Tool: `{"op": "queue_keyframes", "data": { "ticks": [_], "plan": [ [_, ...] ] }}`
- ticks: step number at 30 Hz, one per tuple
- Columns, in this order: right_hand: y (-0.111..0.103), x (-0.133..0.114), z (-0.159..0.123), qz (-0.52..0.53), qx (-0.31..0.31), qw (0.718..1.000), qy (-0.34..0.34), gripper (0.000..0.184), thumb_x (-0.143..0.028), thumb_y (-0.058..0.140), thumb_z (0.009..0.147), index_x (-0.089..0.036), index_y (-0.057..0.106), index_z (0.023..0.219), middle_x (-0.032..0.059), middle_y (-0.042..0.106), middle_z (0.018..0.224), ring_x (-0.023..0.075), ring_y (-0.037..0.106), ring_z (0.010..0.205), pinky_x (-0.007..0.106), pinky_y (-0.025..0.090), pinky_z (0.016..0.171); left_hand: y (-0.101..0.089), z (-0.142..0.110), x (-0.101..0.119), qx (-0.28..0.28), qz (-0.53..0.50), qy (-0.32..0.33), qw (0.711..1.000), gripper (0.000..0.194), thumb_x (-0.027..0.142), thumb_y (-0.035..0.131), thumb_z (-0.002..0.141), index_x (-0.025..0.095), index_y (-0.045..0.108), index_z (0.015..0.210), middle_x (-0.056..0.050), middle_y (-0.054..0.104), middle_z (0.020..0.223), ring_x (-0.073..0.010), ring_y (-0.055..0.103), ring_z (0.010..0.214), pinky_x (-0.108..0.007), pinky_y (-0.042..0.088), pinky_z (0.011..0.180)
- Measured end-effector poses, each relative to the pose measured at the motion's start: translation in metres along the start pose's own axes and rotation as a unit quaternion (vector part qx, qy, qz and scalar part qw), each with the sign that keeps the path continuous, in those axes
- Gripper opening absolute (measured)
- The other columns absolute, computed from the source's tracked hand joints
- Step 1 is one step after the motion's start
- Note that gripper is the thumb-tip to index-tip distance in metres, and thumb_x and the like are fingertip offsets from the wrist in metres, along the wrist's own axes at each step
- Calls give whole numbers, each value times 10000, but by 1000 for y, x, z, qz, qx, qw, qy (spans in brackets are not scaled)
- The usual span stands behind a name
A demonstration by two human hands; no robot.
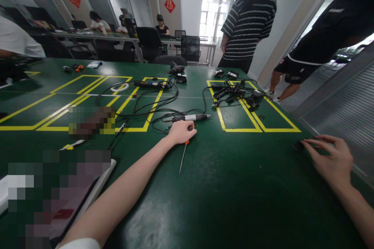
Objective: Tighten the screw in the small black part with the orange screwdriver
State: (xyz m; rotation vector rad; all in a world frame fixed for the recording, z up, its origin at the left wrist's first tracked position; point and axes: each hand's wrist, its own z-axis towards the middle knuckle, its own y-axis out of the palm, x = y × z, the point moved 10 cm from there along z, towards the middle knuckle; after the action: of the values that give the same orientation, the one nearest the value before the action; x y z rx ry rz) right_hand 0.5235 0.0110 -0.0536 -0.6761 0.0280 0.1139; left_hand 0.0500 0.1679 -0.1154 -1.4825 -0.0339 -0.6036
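My left hand (181, 132) is closed around the handle of a screwdriver (183, 158), whose thin shaft points down toward me over the green table. Orange shows on the handle just below my fingers. Right behind that hand lies a grey and black electric screwdriver (191, 117) with a cord. At the table's right side, my right hand (333, 159) pinches a small dark flat piece (298, 146) between thumb and fingers. What exactly this piece is, I cannot make out.
Dark parts and cables (233, 92) lie heaped inside yellow tape at the back right. A second corded tool (150, 84), a black power drill (176, 68) and a white ring (119, 87) are farther back. A tablet-like device (96, 186) sits left. Two people stand beyond the table.
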Motion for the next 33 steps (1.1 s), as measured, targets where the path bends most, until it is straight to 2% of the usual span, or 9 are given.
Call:
{"op": "queue_keyframes", "data": {
  "ticks": [6,9,15,23,26,28,30,33],
  "plan": [
    [-2,-4,-4,3,-14,1000,-19,336,-477,574,943,-192,747,906,154,669,1154,342,667,1054,476,542,901,0,0,0,0,-2,4,1000,226,402,557,847,241,713,821,-29,751,823,-245,681,818,-300,429,705],
    [2,-3,-7,-19,-30,999,-34,361,-477,543,965,-181,746,920,160,667,1180,339,677,1058,451,563,835,0,0,0,-1,-2,2,1000,229,404,556,849,240,715,826,-30,751,829,-246,681,826,-300,426,706],
    [7,3,-13,-33,-18,997,-66,390,-514,553,964,-180,739,892,132,682,1162,299,708,959,405,580,725,1,0,0,-2,1,1,1000,210,388,568,842,235,708,817,-26,753,830,-242,680,825,-293,415,696],
    [17,12,-18,-28,-57,996,-61,332,-473,541,977,-198,725,949,153,631,1249,336,681,1070,454,589,825,-3,-1,2,9,-6,11,1000,214,377,564,837,225,710,807,-25,739,791,-220,652,754,-286,376,660],
    [19,12,-17,-14,-72,996,-50,293,-466,538,973,-225,703,968,152,621,1262,347,670,1106,475,584,866,-4,-3,10,10,-9,37,999,222,365,545,840,218,692,762,-19,714,737,-203,626,706,-285,349,649],
    [21,12,-16,-7,-80,996,-38,273,-459,535,969,-232,688,967,157,620,1266,348,666,1115,469,586,842,-2,-5,20,4,-11,69,998,230,354,534,840,216,668,715,-16,688,692,-196,606,685,-287,329,647],
    [22,12,-15,5,-82,996,-23,252,-446,536,963,-233,670,944,167,626,1258,353,658,1132,465,585,826,2,-9,31,-7,-13,106,994,240,343,524,840,213,637,672,-12,657,647,-189,579,658,-291,309,642],
    [22,13,-13,24,-76,997,-1,223,-433,542,948,-244,647,892,167,636,1232,365,644,1159,493,566,885,11,-15,46,-29,-18,154,988,255,332,511,840,209,595,633,-11,617,605,-181,537,621,-295,286,633]
  ]
}}
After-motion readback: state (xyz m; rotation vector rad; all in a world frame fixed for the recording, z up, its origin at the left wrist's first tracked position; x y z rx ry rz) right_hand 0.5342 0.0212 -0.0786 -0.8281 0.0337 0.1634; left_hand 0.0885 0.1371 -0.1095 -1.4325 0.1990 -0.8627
